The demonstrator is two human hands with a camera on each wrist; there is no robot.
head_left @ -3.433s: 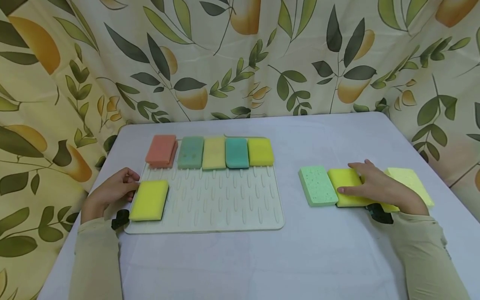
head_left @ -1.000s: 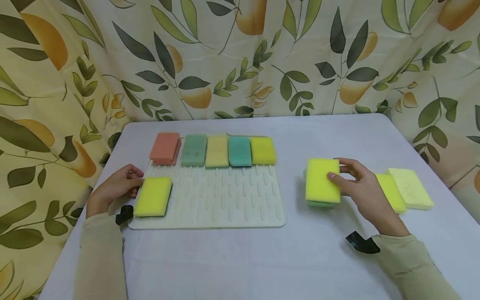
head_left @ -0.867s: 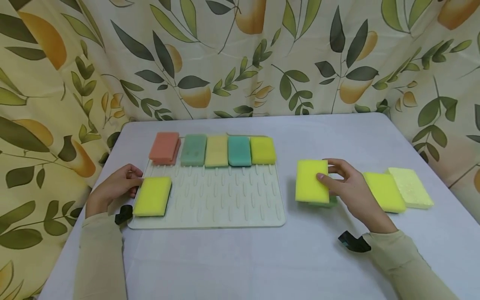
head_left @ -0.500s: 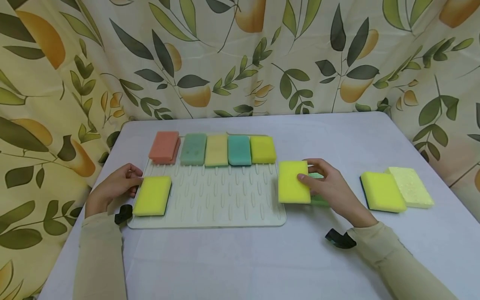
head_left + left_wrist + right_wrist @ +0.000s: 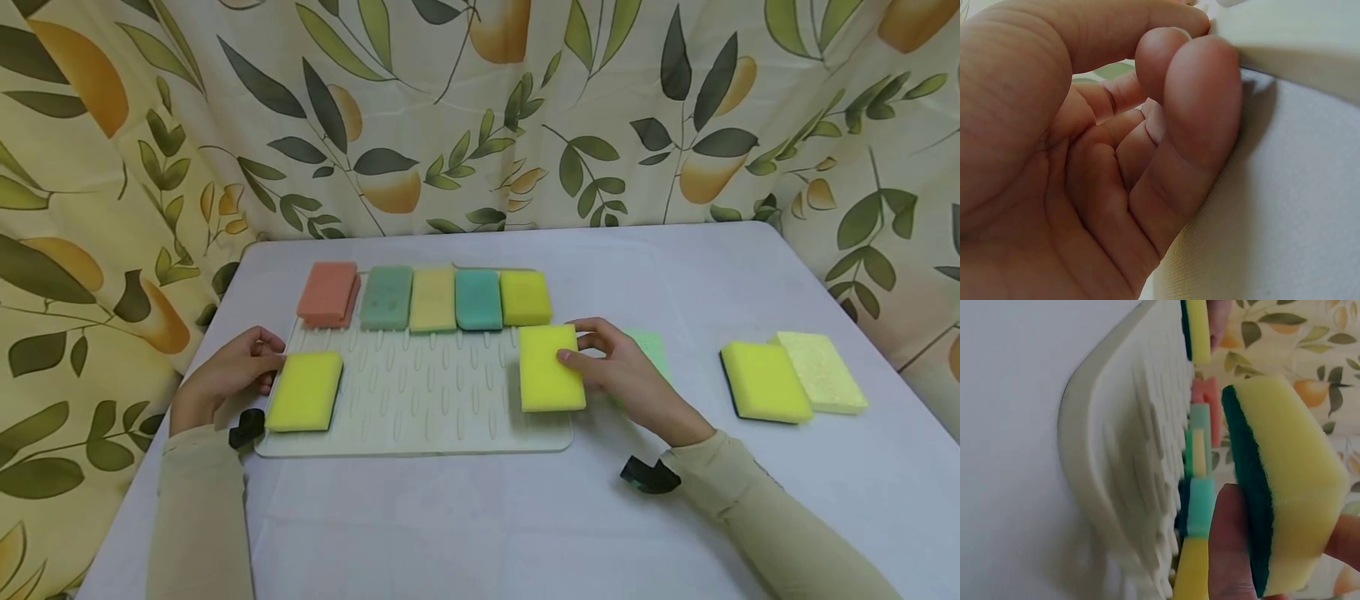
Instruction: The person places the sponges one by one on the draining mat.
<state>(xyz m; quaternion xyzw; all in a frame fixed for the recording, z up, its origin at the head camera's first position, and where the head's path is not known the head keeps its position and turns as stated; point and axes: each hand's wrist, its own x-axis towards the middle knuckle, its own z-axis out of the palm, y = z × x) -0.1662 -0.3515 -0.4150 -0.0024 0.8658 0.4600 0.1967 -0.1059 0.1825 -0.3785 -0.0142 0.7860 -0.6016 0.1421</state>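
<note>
My right hand (image 5: 615, 367) pinches a yellow sponge (image 5: 551, 371) over the right side of a pale ribbed mat (image 5: 442, 417). In the right wrist view, the sponge has a dark green scouring layer (image 5: 1254, 494). My left hand (image 5: 228, 375) rests at the mat's left edge, its fingers loosely curled. The left wrist view has its fingertips (image 5: 1204, 94) right at the mat's rim. Beside it on the mat lies another yellow sponge (image 5: 305, 392) with a dark underside.
Along the mat's back lie red (image 5: 327, 293), grey-green (image 5: 386, 297), pale yellow (image 5: 432, 298), teal (image 5: 478, 300) and yellow (image 5: 526, 297) sponges. A light green sponge (image 5: 651, 346) is partly behind my right hand. Farther right are a yellow sponge (image 5: 765, 382) and a paler one (image 5: 825, 371).
My right hand has picked up the yellow sponge from the right group and carried it left, past the light green sponge, to over the mat. My left hand has stayed at the mat's edge.
</note>
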